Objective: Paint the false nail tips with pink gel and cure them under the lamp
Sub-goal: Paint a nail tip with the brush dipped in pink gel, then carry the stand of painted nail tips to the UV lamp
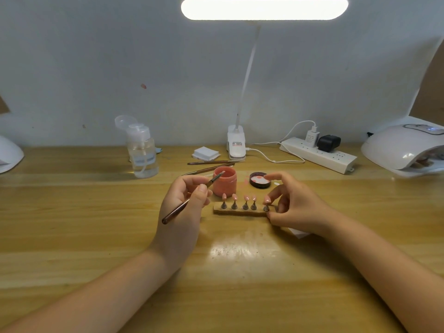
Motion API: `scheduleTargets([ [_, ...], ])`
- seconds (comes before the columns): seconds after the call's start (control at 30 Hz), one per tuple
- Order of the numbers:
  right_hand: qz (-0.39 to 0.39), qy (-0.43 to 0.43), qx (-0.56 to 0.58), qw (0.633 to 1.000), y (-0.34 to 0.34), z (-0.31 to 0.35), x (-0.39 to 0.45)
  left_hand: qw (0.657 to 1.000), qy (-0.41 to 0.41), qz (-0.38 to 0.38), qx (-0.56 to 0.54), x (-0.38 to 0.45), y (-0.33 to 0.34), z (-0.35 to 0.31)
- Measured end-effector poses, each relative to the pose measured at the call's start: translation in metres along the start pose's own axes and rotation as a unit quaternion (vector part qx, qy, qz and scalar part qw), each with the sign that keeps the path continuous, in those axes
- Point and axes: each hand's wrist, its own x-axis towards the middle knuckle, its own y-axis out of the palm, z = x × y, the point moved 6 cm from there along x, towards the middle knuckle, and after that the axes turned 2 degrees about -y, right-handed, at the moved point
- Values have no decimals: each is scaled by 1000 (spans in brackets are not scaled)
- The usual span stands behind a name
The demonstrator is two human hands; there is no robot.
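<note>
Pink gel already coats what looks like all five nail tips (245, 197), which stand upright on small pegs in a row along a narrow strip holder (240, 211) lying left to right across the wooden table (240, 272). The left hand (185, 207) pinches a slim brush (189, 199) between thumb and curled fingers, its bristles raised to the mouth of the open pink jar (224, 182) just behind the row, its handle slanting down and back toward the person. The right hand (295, 205) is at the holder's right end, thumb and a curled finger closed on the end of the strip and the last peg there, the other fingers lifted and spread. The jar's lid (260, 180) lies face up just beside the jar. The white curing lamp (394, 150) sits at the far right edge of the table, well apart from the holder, its opening facing left and toward the person. Since the strip's long axis points toward that lamp and the right hand already grips the near end, that hand seems better placed to carry it over sideways, should painting be finished.
</note>
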Motion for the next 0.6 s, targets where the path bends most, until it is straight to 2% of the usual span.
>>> scheduleTargets([
  [0.3,-9,-8,25,1000,-10,12,-4,1000,9,-11,-17,0,-3,-3],
  [0.5,-87,-7,76,993,-38,11,-7,997,18,-34,-68,7,0,-27],
  [0.6,-131,-4,95,987,-60,8,-9,995,22,-21,-97,8,8,-43],
])
